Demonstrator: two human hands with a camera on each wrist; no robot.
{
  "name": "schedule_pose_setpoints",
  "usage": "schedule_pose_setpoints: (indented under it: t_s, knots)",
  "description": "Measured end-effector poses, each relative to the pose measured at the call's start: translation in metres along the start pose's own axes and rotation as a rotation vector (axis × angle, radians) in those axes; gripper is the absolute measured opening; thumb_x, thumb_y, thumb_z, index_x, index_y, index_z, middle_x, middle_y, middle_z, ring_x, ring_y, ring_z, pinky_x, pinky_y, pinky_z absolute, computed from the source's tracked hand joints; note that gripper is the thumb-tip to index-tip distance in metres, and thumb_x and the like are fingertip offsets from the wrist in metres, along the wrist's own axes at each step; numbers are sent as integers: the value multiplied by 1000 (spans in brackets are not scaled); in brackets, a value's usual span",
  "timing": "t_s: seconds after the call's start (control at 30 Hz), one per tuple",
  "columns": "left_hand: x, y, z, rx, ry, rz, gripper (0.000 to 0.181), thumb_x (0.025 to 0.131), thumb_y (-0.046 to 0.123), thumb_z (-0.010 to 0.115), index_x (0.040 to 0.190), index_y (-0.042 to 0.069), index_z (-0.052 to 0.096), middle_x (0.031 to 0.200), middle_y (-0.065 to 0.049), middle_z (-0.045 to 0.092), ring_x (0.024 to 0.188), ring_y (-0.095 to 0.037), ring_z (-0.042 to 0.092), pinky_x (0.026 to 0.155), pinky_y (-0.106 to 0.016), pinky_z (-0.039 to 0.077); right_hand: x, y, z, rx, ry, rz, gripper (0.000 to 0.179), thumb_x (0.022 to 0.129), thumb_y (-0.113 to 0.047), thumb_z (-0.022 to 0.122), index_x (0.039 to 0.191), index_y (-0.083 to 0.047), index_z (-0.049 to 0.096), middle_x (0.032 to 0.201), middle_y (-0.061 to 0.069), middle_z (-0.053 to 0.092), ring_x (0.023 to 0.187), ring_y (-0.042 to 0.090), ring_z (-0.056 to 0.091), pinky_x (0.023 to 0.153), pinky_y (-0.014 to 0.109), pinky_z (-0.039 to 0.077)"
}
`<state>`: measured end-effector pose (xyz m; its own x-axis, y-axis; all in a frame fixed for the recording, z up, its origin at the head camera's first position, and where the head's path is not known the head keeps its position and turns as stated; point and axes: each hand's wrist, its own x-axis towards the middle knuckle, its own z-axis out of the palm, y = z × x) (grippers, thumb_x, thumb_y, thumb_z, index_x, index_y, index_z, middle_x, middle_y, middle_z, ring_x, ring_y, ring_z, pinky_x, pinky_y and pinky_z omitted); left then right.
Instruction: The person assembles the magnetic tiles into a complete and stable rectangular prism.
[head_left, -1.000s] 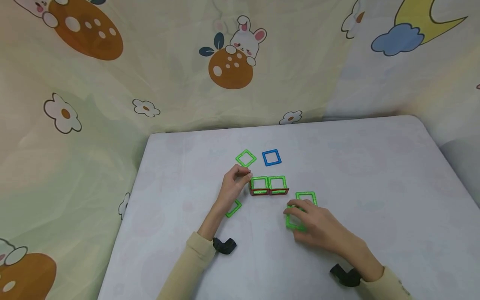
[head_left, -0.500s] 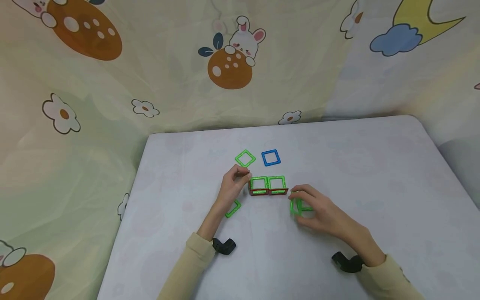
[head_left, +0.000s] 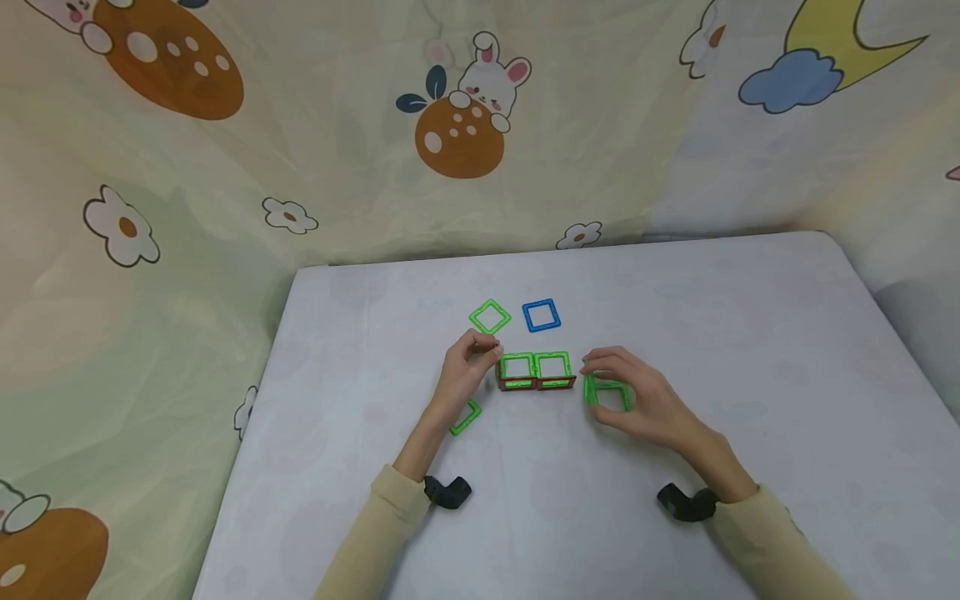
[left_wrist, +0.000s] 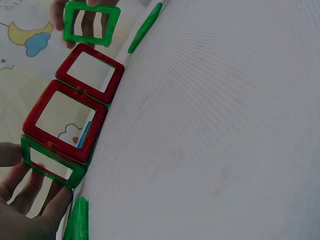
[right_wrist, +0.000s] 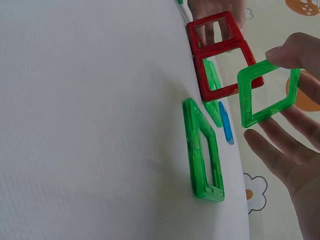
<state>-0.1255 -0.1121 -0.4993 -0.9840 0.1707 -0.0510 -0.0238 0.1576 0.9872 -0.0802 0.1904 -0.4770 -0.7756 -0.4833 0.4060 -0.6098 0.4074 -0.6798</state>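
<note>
Two red magnetic tiles stand upright side by side along the front of a small structure, with two green tiles behind them in the head view. My left hand pinches a green end tile upright against the structure's left end, thumb on its outer edge. Between thumb and fingers, my right hand holds another green square tile upright, just off the structure's right end. Below that hand a further green tile lies on the table.
Behind the structure lie a green tile turned like a diamond and a blue tile. Another green tile lies near my left wrist, partly hidden by it. A patterned cloth rises behind the white table.
My right hand has moved away from me with its green tile, which has turned upright and is now beside the structure's right end. My left hand has stayed in place.
</note>
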Motion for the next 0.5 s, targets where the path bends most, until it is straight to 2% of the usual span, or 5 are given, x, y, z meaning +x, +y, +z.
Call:
schedule_pose_setpoints:
  t_s: [0.27, 0.37, 0.5]
  knots:
    - [0, 0, 1, 2, 6, -7, 16, 100, 23, 67, 111, 11, 66, 123, -9, 67, 115, -18, 60, 98, -38, 46, 9, 13, 2, 87, -4, 32, 56, 72, 12, 84, 122, -2, 63, 132, 16, 60, 123, 11, 57, 93, 35, 56]
    - [-1, 1, 1, -1, 2, -12, 17, 101, 23, 67, 112, 11, 66, 124, -10, 67, 116, -18, 60, 98, -38, 46, 12, 17, 2, 105, -2, 36, 55, 72, 13, 84, 121, 1, 62, 130, 19, 59, 123, 15, 56, 93, 36, 56]
    - [-2, 2, 1, 4, 7, -8, 17, 100, 24, 67, 112, 11, 66, 123, -9, 67, 116, -18, 60, 97, -38, 46, 16, 21, 3, 115, -11, 43, 54, 72, 12, 85, 119, -1, 61, 129, 16, 59, 121, 20, 56, 93, 38, 57]
